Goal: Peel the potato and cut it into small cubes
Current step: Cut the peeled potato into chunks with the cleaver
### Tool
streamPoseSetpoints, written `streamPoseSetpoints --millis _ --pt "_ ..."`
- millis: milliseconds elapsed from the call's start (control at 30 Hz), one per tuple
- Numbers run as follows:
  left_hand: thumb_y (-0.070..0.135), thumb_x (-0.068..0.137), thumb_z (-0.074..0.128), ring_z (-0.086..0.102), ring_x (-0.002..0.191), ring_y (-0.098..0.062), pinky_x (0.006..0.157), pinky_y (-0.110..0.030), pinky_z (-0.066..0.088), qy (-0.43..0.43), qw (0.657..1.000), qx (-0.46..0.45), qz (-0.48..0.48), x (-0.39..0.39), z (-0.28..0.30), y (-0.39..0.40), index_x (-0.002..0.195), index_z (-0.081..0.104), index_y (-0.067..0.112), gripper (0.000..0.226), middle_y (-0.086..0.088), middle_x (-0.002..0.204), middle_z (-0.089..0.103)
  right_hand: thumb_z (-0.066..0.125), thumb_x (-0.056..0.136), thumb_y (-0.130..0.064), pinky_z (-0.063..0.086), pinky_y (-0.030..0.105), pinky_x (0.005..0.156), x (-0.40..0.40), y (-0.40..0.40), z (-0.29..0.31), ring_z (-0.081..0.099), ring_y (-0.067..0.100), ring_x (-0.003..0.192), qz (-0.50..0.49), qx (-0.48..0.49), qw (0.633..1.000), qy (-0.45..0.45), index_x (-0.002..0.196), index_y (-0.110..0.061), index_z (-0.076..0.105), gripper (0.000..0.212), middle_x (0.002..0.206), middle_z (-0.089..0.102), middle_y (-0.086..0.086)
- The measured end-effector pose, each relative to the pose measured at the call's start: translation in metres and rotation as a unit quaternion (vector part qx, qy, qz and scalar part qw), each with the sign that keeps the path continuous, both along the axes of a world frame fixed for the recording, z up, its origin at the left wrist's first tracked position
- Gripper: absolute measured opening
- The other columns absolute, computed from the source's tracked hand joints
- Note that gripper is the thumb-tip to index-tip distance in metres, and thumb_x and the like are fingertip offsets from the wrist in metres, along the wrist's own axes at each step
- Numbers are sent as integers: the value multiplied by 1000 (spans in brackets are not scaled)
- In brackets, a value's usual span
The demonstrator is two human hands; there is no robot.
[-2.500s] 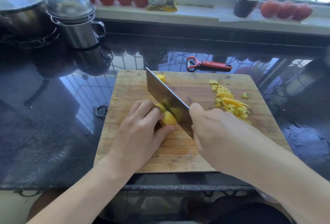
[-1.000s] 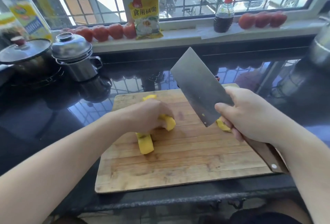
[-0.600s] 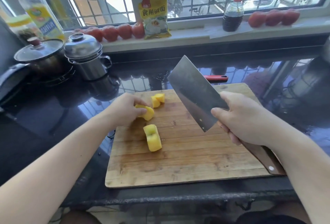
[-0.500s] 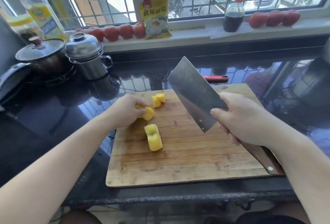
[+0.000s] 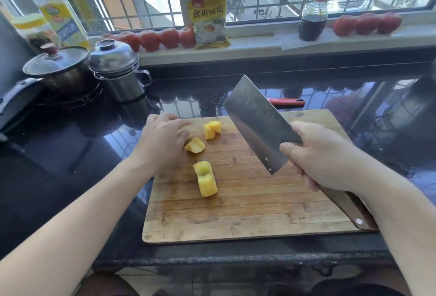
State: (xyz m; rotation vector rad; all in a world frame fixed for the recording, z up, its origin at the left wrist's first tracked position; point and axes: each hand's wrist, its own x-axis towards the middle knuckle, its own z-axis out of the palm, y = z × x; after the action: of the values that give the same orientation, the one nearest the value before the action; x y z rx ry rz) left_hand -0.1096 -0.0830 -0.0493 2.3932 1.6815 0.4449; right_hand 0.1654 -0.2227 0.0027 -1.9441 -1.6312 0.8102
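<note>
Left hand (image 5: 162, 141) rests at the far-left part of the cutting board (image 5: 247, 220), fingers curled down over a potato chunk (image 5: 195, 146) and touching it; the hold itself is partly hidden by the fingers. Right hand (image 5: 323, 156) is wrapped round the wooden handle of a cleaver (image 5: 258, 123) and holds it lifted above the board, blade tilted up and away to the left, handle end pointing toward the near right corner.

Readable writing: the yellow packet (image 5: 208, 18) on the window sill (image 5: 295, 47) reads 食用碱面. The oil bottle (image 5: 59, 10) at far left carries a yellow and blue label, too blurred to read.

Potato is peeled, yellow, in pieces on the board. The longest piece (image 5: 205, 179) lies near board centre, long axis running near to far, slightly tilted. Two small pieces (image 5: 212, 129) touch each other near the far edge, just right of the left hand.

Surroundings: a red-handled peeler (image 5: 286, 102) lies on the dark glossy table (image 5: 59, 154) just behind the board, partly hidden by the blade. A steel lidded pot (image 5: 116, 69) and a glass-lidded pot (image 5: 59, 67) stand at far left. Tomatoes (image 5: 155, 38) line the sill, more (image 5: 366, 23) at right, beside a dark sauce bottle (image 5: 312, 17) with a red cap.
</note>
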Motion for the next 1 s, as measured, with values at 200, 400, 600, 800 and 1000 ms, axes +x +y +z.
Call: streamPoseSetpoints --millis 200,400,600,800,1000 --pt "53 86 71 45 124 8 100 -13 37 -105 967 -153 -173 -17 14 -68 133 61 44 48 27 135 47 47 99 -19 47 35 46 0 2 -9 54 24 38 0 -10 1000 1 91 -8 48 14 65 60 15" --pt "54 76 83 46 127 -9 108 -40 47 -111 984 -109 -88 -7 -19 -93 127 49 50 61 25 133 35 46 100 -20 47 35 48 2 -1 -13 54 23 38 5 -26 1000 9 91 -11 50 13 70 63 21" --pt "-11 90 62 33 144 10 120 -34 35 -180 936 -234 -193 -6 -10 -94 126 57 50 71 37 150 42 47 100 -20 46 32 48 7 -5 -13 53 19 36 -6 -14 1000 13 89 -16 51 13 63 60 8" --pt "34 85 80 49 115 14 94 -7 41 -194 966 -166 -47 -2 -15 -110 133 47 49 60 27 123 56 47 102 -30 49 35 54 0 -22 -14 55 13 50 3 -9 999 -48 84 -28 47 18 73 58 -2" --pt "46 95 65 61 85 -1 68 -20 41 -236 955 -160 79 15 -14 -107 103 59 36 15 12 94 69 48 101 -28 51 41 58 -24 -31 -7 56 17 65 25 39 995 -91 83 -23 45 19 74 58 -2"
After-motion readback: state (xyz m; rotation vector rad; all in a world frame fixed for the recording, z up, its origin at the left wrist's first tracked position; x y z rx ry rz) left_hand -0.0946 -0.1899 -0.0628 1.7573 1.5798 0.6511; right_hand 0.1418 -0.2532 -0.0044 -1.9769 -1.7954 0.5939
